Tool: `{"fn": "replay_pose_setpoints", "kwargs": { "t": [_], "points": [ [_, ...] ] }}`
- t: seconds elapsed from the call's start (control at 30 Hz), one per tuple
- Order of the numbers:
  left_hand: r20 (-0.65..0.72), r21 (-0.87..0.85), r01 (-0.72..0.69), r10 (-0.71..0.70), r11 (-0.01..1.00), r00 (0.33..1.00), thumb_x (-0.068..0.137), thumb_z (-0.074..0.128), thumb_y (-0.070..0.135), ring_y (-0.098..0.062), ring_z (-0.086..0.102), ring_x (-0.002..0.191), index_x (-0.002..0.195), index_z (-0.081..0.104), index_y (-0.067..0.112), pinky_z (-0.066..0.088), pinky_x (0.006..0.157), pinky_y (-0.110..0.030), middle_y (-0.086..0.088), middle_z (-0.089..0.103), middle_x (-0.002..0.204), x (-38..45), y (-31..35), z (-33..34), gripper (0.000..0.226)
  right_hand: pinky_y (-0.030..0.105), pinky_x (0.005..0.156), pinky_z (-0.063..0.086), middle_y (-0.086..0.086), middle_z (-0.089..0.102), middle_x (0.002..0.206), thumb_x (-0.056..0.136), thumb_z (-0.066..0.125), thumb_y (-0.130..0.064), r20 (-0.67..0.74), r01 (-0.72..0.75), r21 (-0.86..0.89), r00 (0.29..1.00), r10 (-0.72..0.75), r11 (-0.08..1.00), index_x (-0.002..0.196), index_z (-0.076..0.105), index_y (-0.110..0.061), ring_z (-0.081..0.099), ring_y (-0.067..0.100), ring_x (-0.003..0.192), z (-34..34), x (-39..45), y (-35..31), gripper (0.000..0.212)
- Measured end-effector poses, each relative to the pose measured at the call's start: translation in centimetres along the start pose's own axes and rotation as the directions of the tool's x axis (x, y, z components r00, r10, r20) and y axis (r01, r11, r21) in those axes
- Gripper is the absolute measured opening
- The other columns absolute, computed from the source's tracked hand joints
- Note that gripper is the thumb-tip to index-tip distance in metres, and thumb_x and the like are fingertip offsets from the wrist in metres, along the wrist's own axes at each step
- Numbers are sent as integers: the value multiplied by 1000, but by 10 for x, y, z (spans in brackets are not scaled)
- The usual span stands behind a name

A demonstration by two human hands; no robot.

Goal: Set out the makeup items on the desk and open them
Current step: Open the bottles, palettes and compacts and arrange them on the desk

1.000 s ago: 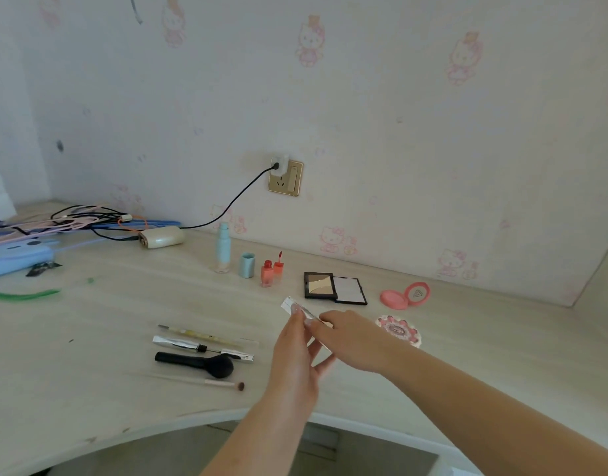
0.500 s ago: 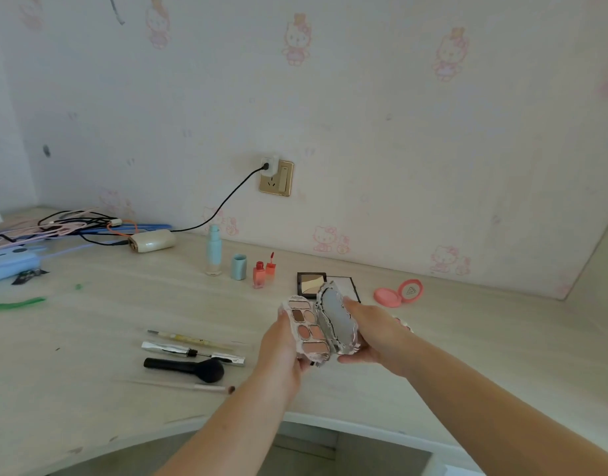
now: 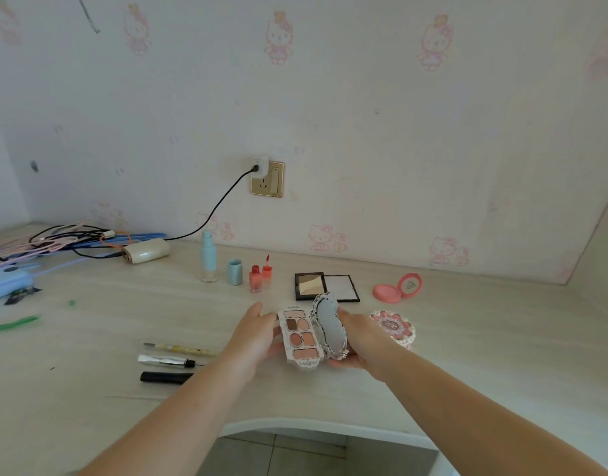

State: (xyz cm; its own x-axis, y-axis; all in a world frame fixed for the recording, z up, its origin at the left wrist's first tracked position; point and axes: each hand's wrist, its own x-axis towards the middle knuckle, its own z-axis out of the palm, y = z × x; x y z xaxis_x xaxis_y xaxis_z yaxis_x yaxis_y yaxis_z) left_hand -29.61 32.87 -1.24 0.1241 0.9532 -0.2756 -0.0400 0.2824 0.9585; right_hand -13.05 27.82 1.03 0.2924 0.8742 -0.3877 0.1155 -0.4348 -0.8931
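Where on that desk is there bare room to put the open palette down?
Bare desk lies right of the round flowered compact, and in front of the eyeshadow palette toward the desk edge. The back row by the black compact is crowded.

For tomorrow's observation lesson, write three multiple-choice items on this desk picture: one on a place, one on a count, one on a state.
1. Where is the open black compact?
A. behind the eyeshadow palette, toward the wall
B. left of the blue bottle
C. at the desk's front edge

2. How many small red bottles stand together?
A. one
B. two
C. four

3. In what state is the eyeshadow palette?
A. closed on the desk
B. open, held in both hands
C. open, lying untouched

Key: 1 A, it lies beyond the palette near the wall. 2 B, a pair stands right of the blue cap. 3 B, the left hand and right hand grip it with pans and mirror showing.
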Motion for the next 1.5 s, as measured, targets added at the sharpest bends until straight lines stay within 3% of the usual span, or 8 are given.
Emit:
{"fn": "replay_pose_setpoints", "kwargs": {
  "t": [0.13, 0.27, 0.5, 0.8, 0.93, 1.13, 1.23, 1.5],
  "points": [
    [20, 179, -11, 7, 984, 1000, 88, 45, 21, -24, 38, 135, 149, 16, 26, 34, 110, -48, -4, 38, 149, 16, -3, -6, 68, 47, 96, 49, 7, 53, 81, 95, 33, -48, -89, 26, -166, 995, -41, 986, 105, 60, -7, 52, 22, 80, 7, 8, -5, 50],
    [11, 220, 15, -18, 975, 1000, 84, 46, 23, -23, 41, 132, 147, 22, 27, 35, 110, -44, -4, 44, 145, 30, -2, -7, 67, 29, 79, 44, 1, 44, 69, 97, 30, -46, -112, 54, -233, 990, -82, 971, 96, 55, -12, 46, 16, 69, 10, 18, -5, 42],
    [29, 191, 25, -31, 981, 999, 79, 47, 22, -23, 56, 116, 141, 37, 24, 46, 101, -42, -7, 52, 135, 48, -5, -7, 63, 33, 71, 49, 1, 47, 65, 98, 28, -43, -112, 88, -368, 984, -138, 926, 92, 55, -10, 50, 18, 67, 15, 31, -5, 44],
    [43, 302, 11, -25, 953, 999, 80, 48, 25, -24, 48, 127, 141, 35, 26, 38, 107, -41, -4, 46, 142, 41, 2, 0, 63, 19, 44, 42, 0, 50, 65, 97, 30, -44, -78, 87, -330, 990, -118, 940, 97, 56, -12, 52, 13, 55, 14, 32, -7, 41],
    [43, 390, -81, 69, 917, 997, 90, 50, 27, -22, 39, 133, 143, 33, 25, 36, 108, -39, -2, 35, 149, 20, 14, 3, 56, 33, 68, 58, 5, 61, 86, 96, 35, -46, -49, 160, -265, 983, -179, 951, 100, 59, -12, 65, 20, 79, -1, 26, -13, 42],
    [156, 271, -367, 336, 890, 929, 91, 54, 29, 0, 55, 101, 117, 56, 32, 46, 74, -22, 14, 56, 122, -37, 40, 28, 27, 20, 48, 38, -2, 58, 81, 93, 45, -19, -195, 269, -313, 920, -339, 911, 98, 63, -8, 53, 15, 65, -75, 18, -24, 22],
    [220, 183, -427, 387, 886, 896, 91, 56, 26, -3, 64, 94, 102, 63, 31, 52, 79, -24, 11, 68, 103, -59, 43, 54, 15, 24, 58, 41, -1, 60, 93, 96, 46, -21, -244, 278, -310, 901, -359, 909, 103, 64, -15, 55, 9, 67, -104, 15, -20, 21],
    [397, 223, -311, 205, 924, 895, 89, 56, 25, -3, 59, 99, 118, 54, 31, 49, 89, -27, 13, 61, 114, -58, 14, 115, 30, 26, 84, 40, 3, 55, 129, 92, 55, -28, -117, 265, -653, 890, -441, 710, 127, 54, -22, 54, 16, 107, -125, 11, 18, 35]
  ]
}}
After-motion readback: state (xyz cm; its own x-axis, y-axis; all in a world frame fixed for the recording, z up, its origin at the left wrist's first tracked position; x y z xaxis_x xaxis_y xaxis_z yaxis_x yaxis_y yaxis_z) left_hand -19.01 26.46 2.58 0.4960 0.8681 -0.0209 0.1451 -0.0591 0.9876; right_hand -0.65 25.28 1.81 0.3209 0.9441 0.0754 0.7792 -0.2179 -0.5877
